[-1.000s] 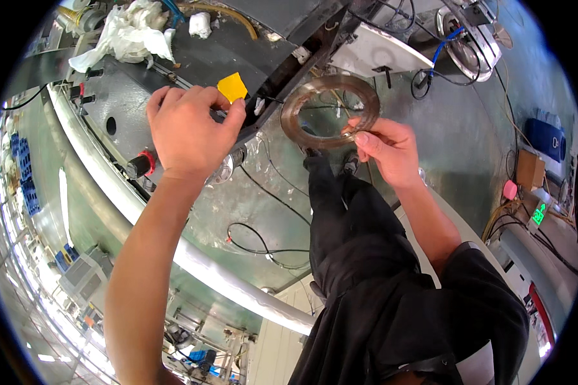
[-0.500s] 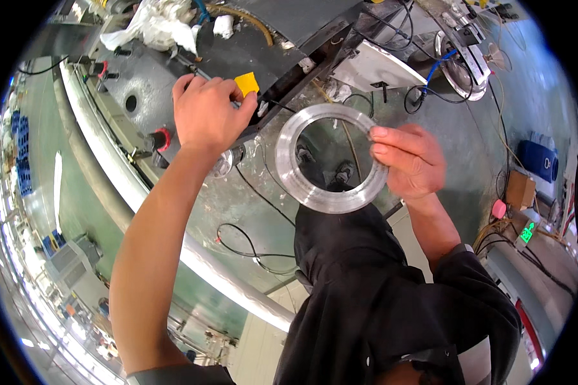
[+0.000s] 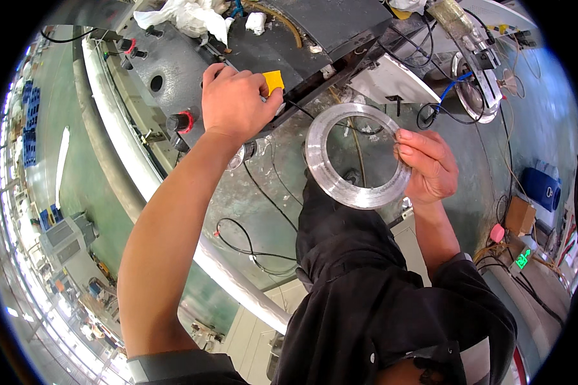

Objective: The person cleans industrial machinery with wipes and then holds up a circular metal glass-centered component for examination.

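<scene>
Two hands work above a green floor: the left hand (image 3: 234,102) rests closed on a dark machine body (image 3: 173,58) beside a yellow tab (image 3: 274,81); the right hand (image 3: 430,165) pinches a metal ring (image 3: 353,155) by its edge.

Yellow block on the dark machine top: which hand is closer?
Left. The left hand rests right beside the yellow block, fingers at it. The right hand is off to the side, holding the metal ring.
</scene>
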### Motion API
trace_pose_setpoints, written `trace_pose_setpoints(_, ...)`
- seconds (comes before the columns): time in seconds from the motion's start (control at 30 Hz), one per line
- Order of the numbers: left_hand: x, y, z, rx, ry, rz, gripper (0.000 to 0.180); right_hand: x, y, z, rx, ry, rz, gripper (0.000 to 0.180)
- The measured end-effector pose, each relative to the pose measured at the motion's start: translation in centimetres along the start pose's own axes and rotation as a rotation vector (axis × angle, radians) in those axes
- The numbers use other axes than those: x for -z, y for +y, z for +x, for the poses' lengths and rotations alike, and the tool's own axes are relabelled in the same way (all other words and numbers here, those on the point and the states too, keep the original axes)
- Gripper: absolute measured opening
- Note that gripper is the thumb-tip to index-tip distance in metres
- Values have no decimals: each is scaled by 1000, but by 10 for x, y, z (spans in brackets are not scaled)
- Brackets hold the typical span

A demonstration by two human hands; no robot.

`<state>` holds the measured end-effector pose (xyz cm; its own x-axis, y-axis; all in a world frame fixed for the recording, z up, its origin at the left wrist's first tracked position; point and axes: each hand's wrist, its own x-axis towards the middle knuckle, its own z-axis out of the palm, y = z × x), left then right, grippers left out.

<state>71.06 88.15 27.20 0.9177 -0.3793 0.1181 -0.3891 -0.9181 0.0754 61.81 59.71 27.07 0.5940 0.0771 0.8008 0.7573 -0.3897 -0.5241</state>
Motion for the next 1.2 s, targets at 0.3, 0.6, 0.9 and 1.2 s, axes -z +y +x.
trace_pose_setpoints(0.3,4,2,-5,17,-16,23,27,4,1,-3,28,31,-12,20)
trace_pose_setpoints(0.6,7,3,-4,16,-19,7,28,7,-6,-2,-44,18,65,19)
trace_pose_setpoints(0.9,8,7,-4,59,-43,-28,29,27,-22,-1,-190,19,155,20)
trace_pose_setpoints(1.2,17,36,-27,88,565,-178,21,86,-62,-5,-201,78,49,22)
